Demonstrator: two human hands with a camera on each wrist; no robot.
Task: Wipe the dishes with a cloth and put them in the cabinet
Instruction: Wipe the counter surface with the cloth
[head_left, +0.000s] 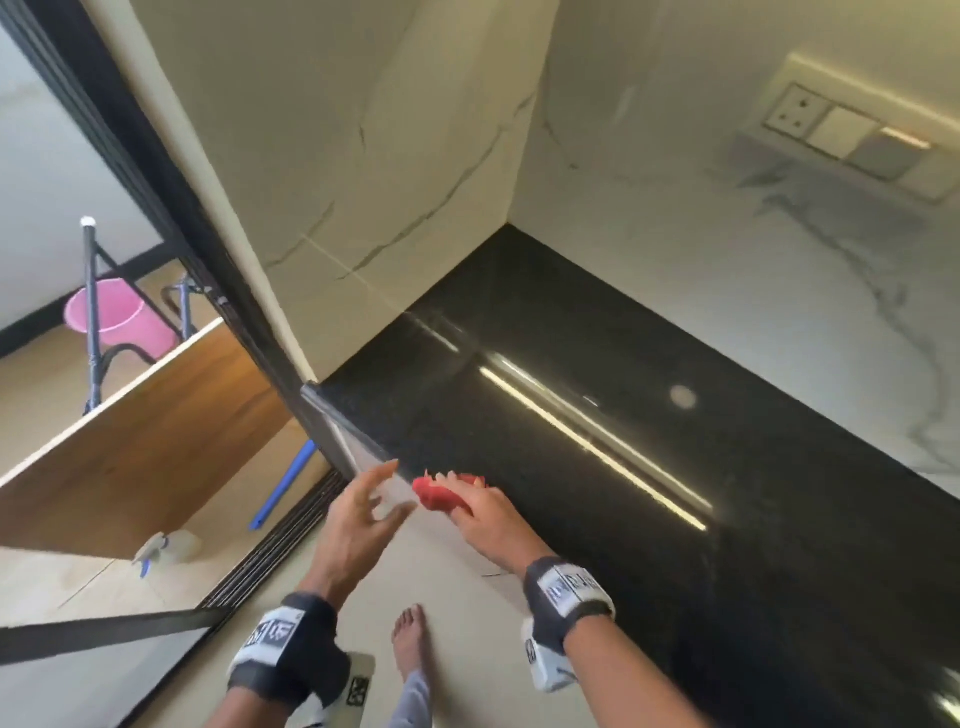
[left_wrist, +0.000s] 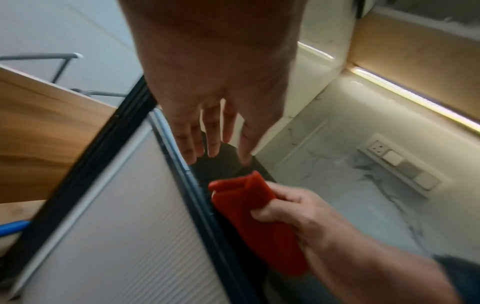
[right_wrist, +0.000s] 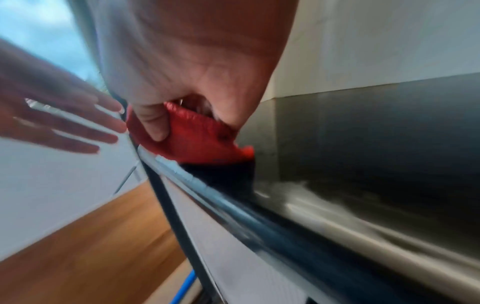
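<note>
My right hand (head_left: 480, 512) grips a folded red cloth (head_left: 439, 493) at the front left corner of the black countertop (head_left: 597, 415). The left wrist view shows the red cloth (left_wrist: 257, 222) bunched in the right hand (left_wrist: 303, 214), and the right wrist view shows the cloth (right_wrist: 192, 137) pinched between thumb and fingers just above the counter edge. My left hand (head_left: 363, 514) hovers open beside the cloth, fingers spread and holding nothing; its fingers (left_wrist: 207, 135) point toward the counter corner. No dishes are in view.
A wooden cabinet door (head_left: 145, 447) stands open at the left, below the counter. A dark sliding-door frame (head_left: 208, 249) runs along the wall. Beyond it stand a pink bucket (head_left: 119, 317) and a metal rack. A blue pole (head_left: 283, 491) and a spray bottle (head_left: 166, 548) lie on the floor. A wall socket panel (head_left: 862, 140) is at the upper right.
</note>
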